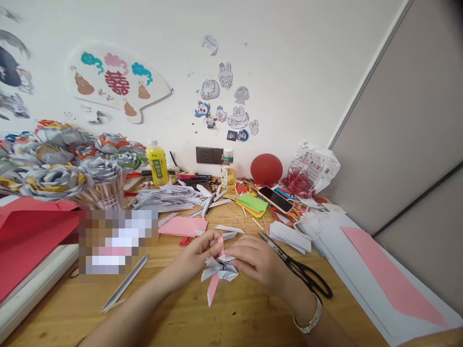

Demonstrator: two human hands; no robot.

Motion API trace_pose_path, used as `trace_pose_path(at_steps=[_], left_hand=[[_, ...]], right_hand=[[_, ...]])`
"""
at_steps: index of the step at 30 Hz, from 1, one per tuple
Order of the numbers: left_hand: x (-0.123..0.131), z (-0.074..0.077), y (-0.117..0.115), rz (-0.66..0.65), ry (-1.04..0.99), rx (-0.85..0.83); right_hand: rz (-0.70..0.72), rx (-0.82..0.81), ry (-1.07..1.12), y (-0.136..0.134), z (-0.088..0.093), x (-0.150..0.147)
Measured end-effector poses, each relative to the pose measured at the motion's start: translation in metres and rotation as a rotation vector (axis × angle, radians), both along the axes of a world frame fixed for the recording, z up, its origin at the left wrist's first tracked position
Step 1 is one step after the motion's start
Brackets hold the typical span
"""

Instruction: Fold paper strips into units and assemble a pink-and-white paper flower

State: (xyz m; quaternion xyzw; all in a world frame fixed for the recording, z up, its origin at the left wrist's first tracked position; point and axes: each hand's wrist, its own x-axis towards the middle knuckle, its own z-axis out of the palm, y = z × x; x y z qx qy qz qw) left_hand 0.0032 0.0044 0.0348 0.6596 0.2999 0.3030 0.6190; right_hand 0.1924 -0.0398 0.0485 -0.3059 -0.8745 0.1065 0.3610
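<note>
Between my hands, just above the wooden table, is a partly built paper flower [223,270] of grey-white folded petals with pink strips among them. My left hand [202,248] pinches a pink folded strip at the flower's top left. My right hand [255,258] is closed on the flower's right side, with fingertips against the petals. Another pink strip [213,290] sticks out below, towards me. Black-handled scissors [306,274] lie right of my right hand. A folded white paper strip [125,283] rests on the table at the left.
Finished paper flowers [58,159] crowd the left. Behind my hands are a pile of folded strips [164,197], pink paper [183,225], green sheets [253,203], a phone [275,199], white slips [290,236], a yellow bottle [156,164], a clear bottle [228,171] and a red balloon [266,168].
</note>
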Motion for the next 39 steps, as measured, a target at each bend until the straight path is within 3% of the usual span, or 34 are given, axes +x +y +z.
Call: trace_pose_path(at_steps=[4,10,17,23,30,36,39], left_hand=[[-0.002,0.005,0.000,-0.008,-0.083,0.005],[-0.002,0.014,0.001,0.137,-0.133,0.088],[0.005,-0.005,0.002,-0.067,-0.246,0.023],[0.009,-0.001,0.001,0.077,-0.169,0.115],[0.009,0.005,-0.005,0.346,0.047,0.243],[0.010,0.006,-0.006,0.353,0.093,0.186],[0.007,0.005,-0.002,0.339,0.134,0.286]], right_hand=[[-0.114,-0.128,0.141,0.000,0.001,0.002],[-0.243,-0.191,0.205,0.005,0.000,0.005],[-0.292,-0.221,0.205,0.006,-0.006,-0.002],[-0.288,-0.164,0.218,0.004,-0.007,-0.005],[-0.290,-0.098,0.159,0.000,-0.005,-0.007],[-0.228,-0.062,0.128,0.001,-0.005,-0.010],[-0.207,-0.136,0.189,0.001,-0.005,-0.011]])
